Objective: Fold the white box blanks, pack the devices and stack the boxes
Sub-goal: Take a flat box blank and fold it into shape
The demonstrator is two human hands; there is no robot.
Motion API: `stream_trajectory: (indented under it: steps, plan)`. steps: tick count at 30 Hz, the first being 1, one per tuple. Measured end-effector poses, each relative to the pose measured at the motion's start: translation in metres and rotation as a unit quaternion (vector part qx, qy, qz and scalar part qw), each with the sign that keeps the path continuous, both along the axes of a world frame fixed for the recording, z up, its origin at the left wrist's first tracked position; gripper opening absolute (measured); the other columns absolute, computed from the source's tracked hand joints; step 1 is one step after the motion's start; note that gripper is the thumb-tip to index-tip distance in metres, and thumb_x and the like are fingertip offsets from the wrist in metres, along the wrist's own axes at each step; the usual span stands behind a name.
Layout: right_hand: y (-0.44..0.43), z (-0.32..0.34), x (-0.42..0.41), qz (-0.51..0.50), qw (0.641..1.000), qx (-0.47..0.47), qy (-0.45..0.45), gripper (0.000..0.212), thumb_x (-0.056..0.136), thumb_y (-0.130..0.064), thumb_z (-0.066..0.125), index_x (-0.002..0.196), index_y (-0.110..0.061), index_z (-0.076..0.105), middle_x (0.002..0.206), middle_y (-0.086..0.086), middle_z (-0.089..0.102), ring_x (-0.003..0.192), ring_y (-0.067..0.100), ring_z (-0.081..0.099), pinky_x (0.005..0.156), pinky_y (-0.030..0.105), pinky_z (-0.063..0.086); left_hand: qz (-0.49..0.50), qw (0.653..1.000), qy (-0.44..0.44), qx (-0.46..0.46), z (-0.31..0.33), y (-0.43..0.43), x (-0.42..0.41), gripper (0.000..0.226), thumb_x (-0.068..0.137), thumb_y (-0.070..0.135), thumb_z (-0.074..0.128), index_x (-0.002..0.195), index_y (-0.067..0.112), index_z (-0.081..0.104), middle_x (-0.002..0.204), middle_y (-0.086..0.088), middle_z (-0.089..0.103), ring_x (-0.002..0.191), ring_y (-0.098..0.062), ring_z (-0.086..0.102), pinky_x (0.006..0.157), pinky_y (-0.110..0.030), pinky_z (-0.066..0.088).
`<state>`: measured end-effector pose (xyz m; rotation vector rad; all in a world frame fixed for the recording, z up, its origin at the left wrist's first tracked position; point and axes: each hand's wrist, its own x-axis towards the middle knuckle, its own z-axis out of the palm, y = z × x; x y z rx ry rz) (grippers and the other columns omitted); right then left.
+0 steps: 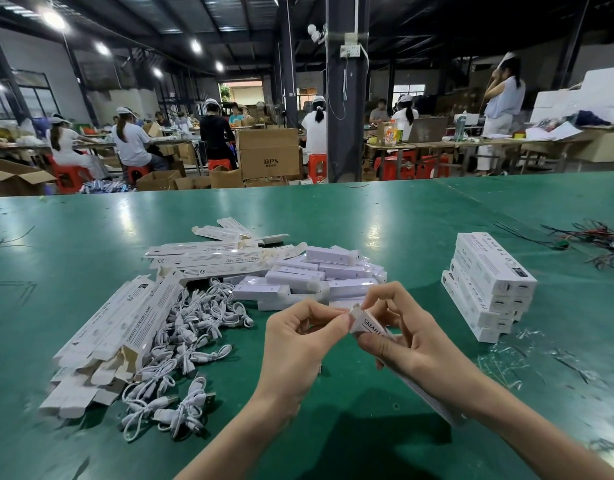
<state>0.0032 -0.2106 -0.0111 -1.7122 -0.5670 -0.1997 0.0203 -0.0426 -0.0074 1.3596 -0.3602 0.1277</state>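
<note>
Over the green table (385,216) I hold one long white box (366,324) printed "SMART". My right hand (407,336) grips its body, which runs back under my wrist. My left hand (303,336) pinches the flap at its far end. Flat white box blanks (125,323) lie heaped at the left, with more blanks (208,256) behind them. A pile of white devices (312,277) sits just beyond my hands. White coiled cables (191,327) lie between blanks and devices. A stack of closed boxes (489,284) stands at the right.
Scraps of clear film (516,358) litter the table at the right. A tangle of dark wires (596,240) lies at the far right edge. Beyond the table, several people sit at benches among cardboard cartons (269,152), and a dark pillar (345,98) stands behind.
</note>
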Motion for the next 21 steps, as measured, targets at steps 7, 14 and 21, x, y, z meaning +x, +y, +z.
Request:
stream_trajectory:
  steps: [7, 14, 21]
  plan:
    - [-0.002, 0.003, 0.0, -0.01, 1.0, 0.01, -0.002, 0.026, 0.083, -0.021, 0.068, 0.102, -0.028, 0.052, 0.083, 0.002, 0.057, 0.08, 0.014, 0.056, 0.061, 0.037, 0.054, 0.031, 0.984, -0.143, 0.105, -0.008, 0.004, 0.0, 0.008, 0.082, 0.006, 0.074, 0.085, 0.013, 0.075, 0.086, -0.002, 0.074, 0.082, -0.018, 0.07, 0.077, -0.027, 0.056]
    - [-0.004, 0.003, 0.002, -0.007, 1.0, 0.011, 0.002, 0.028, 0.083, -0.022, 0.068, 0.104, -0.025, 0.05, 0.083, 0.003, 0.059, 0.08, 0.015, 0.057, 0.059, 0.036, 0.053, 0.05, 0.968, -0.209, 0.127, -0.015, -0.001, 0.001, 0.024, 0.08, 0.008, 0.072, 0.097, 0.023, 0.077, 0.089, 0.005, 0.069, 0.083, -0.018, 0.068, 0.077, -0.025, 0.054]
    - [-0.004, 0.0, 0.004, -0.02, 1.0, 0.016, -0.004, 0.03, 0.083, -0.024, 0.07, 0.105, -0.022, 0.049, 0.084, 0.002, 0.06, 0.08, 0.015, 0.057, 0.062, 0.038, 0.056, -0.02, 0.994, -0.106, 0.025, -0.02, -0.007, 0.002, 0.018, 0.084, -0.005, 0.067, 0.091, 0.009, 0.073, 0.109, -0.007, 0.066, 0.093, -0.006, 0.067, 0.076, -0.016, 0.051]
